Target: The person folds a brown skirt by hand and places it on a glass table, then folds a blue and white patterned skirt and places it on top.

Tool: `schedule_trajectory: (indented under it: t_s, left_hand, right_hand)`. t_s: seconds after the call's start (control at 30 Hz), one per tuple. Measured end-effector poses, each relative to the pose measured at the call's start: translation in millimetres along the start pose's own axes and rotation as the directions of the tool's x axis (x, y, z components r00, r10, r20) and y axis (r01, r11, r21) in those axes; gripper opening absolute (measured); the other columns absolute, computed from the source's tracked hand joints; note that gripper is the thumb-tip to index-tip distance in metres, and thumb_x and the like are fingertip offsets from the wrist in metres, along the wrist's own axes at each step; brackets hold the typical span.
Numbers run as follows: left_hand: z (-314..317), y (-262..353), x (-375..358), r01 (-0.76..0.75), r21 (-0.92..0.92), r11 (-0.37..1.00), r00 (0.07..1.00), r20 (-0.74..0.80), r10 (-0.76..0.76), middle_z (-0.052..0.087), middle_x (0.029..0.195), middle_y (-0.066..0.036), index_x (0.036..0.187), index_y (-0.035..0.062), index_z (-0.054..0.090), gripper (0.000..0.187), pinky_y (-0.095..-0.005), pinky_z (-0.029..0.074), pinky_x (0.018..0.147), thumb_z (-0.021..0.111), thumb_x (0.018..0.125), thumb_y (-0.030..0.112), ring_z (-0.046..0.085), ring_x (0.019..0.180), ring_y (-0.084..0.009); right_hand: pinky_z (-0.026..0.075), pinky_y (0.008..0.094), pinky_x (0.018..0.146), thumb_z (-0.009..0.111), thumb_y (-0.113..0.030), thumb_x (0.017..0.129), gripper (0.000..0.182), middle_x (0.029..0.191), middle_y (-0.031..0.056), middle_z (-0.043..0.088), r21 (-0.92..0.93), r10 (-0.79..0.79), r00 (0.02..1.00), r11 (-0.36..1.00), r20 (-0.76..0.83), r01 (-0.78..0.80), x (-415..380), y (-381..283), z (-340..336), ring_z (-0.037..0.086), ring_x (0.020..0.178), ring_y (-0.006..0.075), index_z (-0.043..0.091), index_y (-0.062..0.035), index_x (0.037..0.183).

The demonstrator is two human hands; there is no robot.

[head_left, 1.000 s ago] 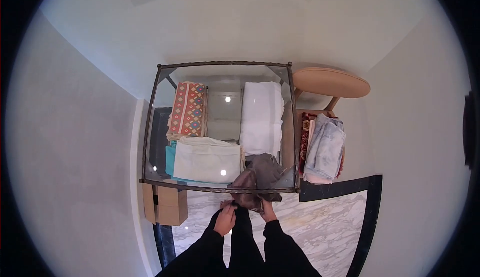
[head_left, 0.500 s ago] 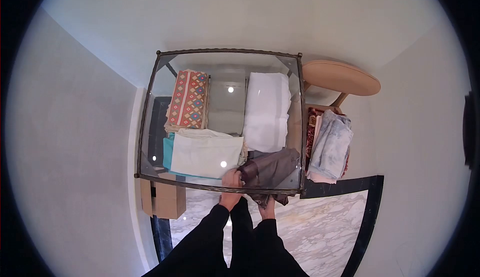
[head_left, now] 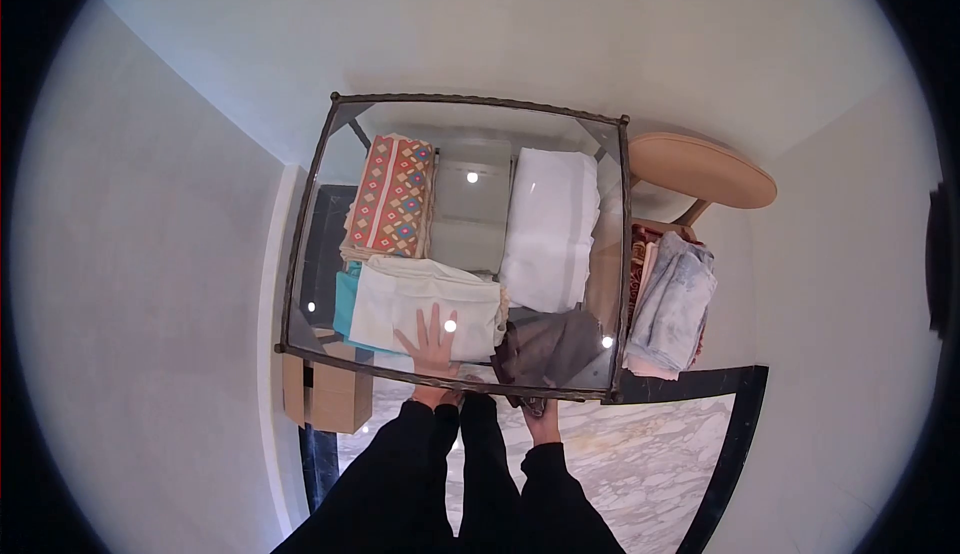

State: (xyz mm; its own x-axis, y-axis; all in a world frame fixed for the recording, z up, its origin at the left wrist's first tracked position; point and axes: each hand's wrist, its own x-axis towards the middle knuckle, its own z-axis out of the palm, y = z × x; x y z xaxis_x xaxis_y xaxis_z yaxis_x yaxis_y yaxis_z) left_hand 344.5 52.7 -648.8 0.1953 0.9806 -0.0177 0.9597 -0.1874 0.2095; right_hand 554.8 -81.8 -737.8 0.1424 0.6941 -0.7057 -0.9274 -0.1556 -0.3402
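My left hand lies with fingers spread over the folded cream cloth near the front of the glass table. At the front right, my right hand is at the hanging edge of the dark brown cloth; its fingers are hidden by the cloth and the table's edge. The brown cloth is partly bunched. A teal cloth shows beside the cream one. Behind them are a patterned orange cloth stack and a folded white cloth.
To the right, a chair holds a grey-white folded cloth on other fabrics. A cardboard box stands below the table's front left corner. A wall rises behind the table, and the floor is marbled with a black border.
My left hand has moved left off the brown cloth and spread over the cream cloth. The brown cloth's left part has shifted, and the whole view has moved slightly.
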Motion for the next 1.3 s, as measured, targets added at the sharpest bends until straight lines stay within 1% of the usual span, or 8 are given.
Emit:
schedule_trajectory:
  t_s: [0.4,0.53,0.67,0.77,0.87,1.03,1.17,1.3]
  left_hand:
    - [16.5,-19.7,18.3,-0.061,0.115,0.992,0.965,-0.247,0.088,0.029,0.151,-0.008,0.139,0.0395,0.04,0.064,-0.0778,0.012,0.099,0.053,0.082,0.012,0.026,0.138,-0.0399]
    - [12.5,-13.8,13.1,0.004,0.221,0.975,0.957,-0.282,0.06,0.028,0.151,-0.012,0.138,0.0376,0.041,0.06,-0.0778,0.012,0.099,0.053,0.084,0.015,0.025,0.138,-0.0412]
    - [52.0,-18.0,4.6,0.015,0.355,0.935,0.962,-0.259,0.083,0.021,0.154,-0.014,0.144,0.0355,0.034,0.069,-0.0764,0.008,0.1,0.054,0.082,0.012,0.018,0.14,-0.0423]
    - [25.2,-10.3,0.2,-0.01,0.321,0.947,0.995,-0.088,0.04,0.019,0.154,-0.015,0.145,0.0328,0.033,0.076,-0.0763,0.006,0.1,0.058,0.077,0.013,0.016,0.141,-0.0428]
    - [-2.0,-0.4,-4.1,-0.065,0.086,0.994,0.998,0.014,0.064,0.016,0.154,-0.018,0.146,0.0298,0.033,0.081,-0.0758,0.002,0.101,0.059,0.072,0.012,0.013,0.141,-0.0441]
    - [-29.9,16.6,-10.9,-0.091,-0.124,0.988,0.985,0.133,0.108,0.021,0.153,-0.016,0.145,0.0235,0.036,0.077,-0.0748,0.002,0.102,0.06,0.072,0.018,0.014,0.141,-0.0421]
    - [-12.6,30.3,-15.7,-0.199,-0.241,0.95,0.971,0.083,0.225,0.021,0.153,-0.016,0.144,0.0129,0.035,0.073,-0.0638,0.005,0.111,0.057,0.075,0.017,0.015,0.142,-0.0398]
    - [-23.0,59.7,-14.4,-0.362,-0.559,0.746,0.889,0.034,0.456,0.022,0.152,-0.017,0.144,0.0126,0.035,0.059,-0.0514,0.01,0.115,0.048,0.087,0.02,0.017,0.141,-0.0388]
  right_hand:
    - [0.047,0.0444,0.094,0.063,-0.036,0.087,0.042,0.126,0.0099,0.054,0.204,-0.032,0.949,0.974,-0.315,0.1,-14.3,11.0,44.4,0.053,0.112,0.0281,0.053,-0.0111,0.119]
    - [0.048,0.0417,0.093,0.064,-0.023,0.086,0.042,0.124,0.0111,0.051,-0.536,-0.474,0.875,0.715,0.099,0.448,-3.4,33.9,44.6,0.052,0.11,0.0266,0.046,-0.0129,0.123]
    - [0.047,0.0487,0.092,0.06,-0.039,0.083,0.053,0.12,0.0179,0.047,-0.271,-0.279,0.958,0.929,-0.072,0.25,2.0,29.8,102.5,0.053,0.101,0.037,0.043,-0.0097,0.123]
    - [0.047,0.0428,0.089,0.061,-0.015,0.079,0.051,0.116,0.0154,0.048,-0.408,-0.293,0.949,0.885,-0.113,0.225,-1.6,30.0,108.2,0.053,0.099,0.0288,0.039,-0.0102,0.125]
    - [0.047,0.0381,0.089,0.061,0.008,0.076,0.058,0.115,0.0125,0.05,0.165,-0.004,0.981,0.986,-0.194,0.037,-22.7,2.7,127.3,0.052,0.101,0.0211,0.037,-0.0103,0.126]
    - [0.047,0.0399,0.09,0.055,-0.014,0.087,0.039,0.115,0.0129,0.052,-0.726,-0.556,0.823,0.516,0.121,0.455,14.7,45.0,67.3,0.054,0.102,0.0246,0.042,-0.0097,0.124]
    - [0.047,0.041,0.093,0.046,-0.034,0.096,0.04,0.124,0.0115,0.049,-0.176,-0.244,0.965,0.958,-0.093,0.225,33.8,35.0,75.1,0.055,0.106,0.0278,0.041,-0.0111,0.128]
    - [0.039,0.0411,0.101,0.042,-0.041,0.097,0.045,0.136,0.0092,0.043,-0.046,-0.069,0.996,0.996,0.057,0.072,32.7,25.6,68.1,0.05,0.115,0.0246,0.04,-0.0086,0.129]
